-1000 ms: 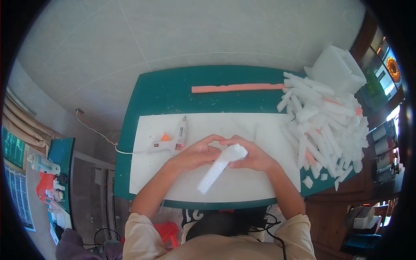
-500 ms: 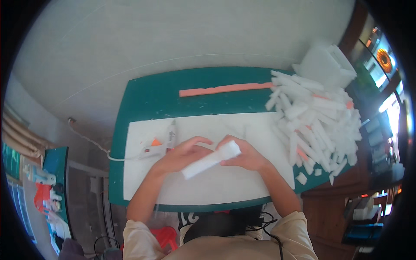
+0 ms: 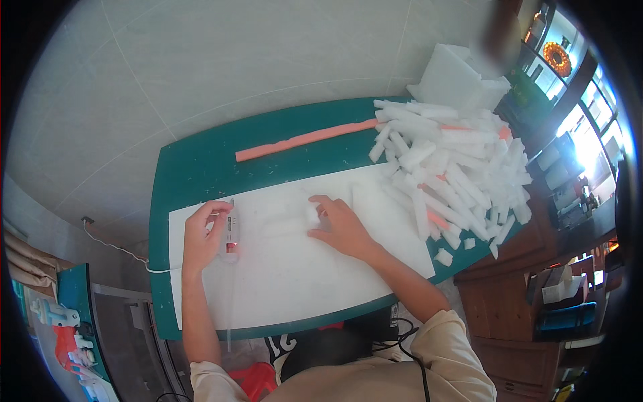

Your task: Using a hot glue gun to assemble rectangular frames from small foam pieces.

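Observation:
My left hand [image 3: 203,231] is at the left part of the white board, its fingers closed round the handle side of a white hot glue gun [image 3: 232,236]. A red glow shows on the gun's body, and a clear glue stick [image 3: 230,301] trails from it towards me. On the middle of the board my right hand [image 3: 341,228] grips the end of a white foam strip [image 3: 313,215] between thumb and fingers. The strip's outline blends into the board [image 3: 301,281], so its full length is hard to make out.
A large heap of white foam strips [image 3: 462,167] with a few pink ones covers the right end of the green table [image 3: 201,164]. A long pink foam strip [image 3: 305,141] lies along the back. Behind the heap stands a white foam block [image 3: 449,74]. A white cord [image 3: 120,250] runs in from the left.
My left hand has let go of the foam strip, moved left and taken hold of the glue gun. The right hand has lowered the strip towards the board. The head view has turned.

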